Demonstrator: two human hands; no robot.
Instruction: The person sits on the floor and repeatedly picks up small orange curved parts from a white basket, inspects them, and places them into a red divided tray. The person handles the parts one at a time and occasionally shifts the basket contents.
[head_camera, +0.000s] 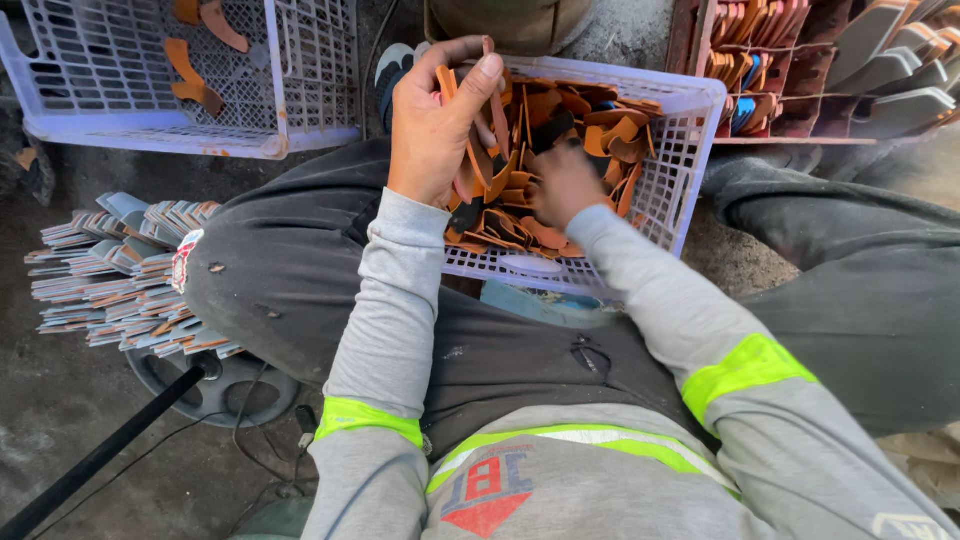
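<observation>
My left hand (432, 125) is raised over a white lattice crate (688, 120) and grips a bunch of thin orange-brown curved leather pieces (488, 140), thumb pressed on their top. My right hand (562, 185) is down inside the crate, blurred, fingers among the loose orange, brown and black pieces (600, 125) that fill it. Whether it holds one is unclear. The crate rests between my knees, against my dark trousers.
A second white lattice crate (300, 110) with a few orange pieces stands at the top left. Stacks of flat grey-edged soles (120, 270) lie on the ground at left. A red rack of soles (800, 70) fills the top right. A black rod (100, 455) crosses the lower left.
</observation>
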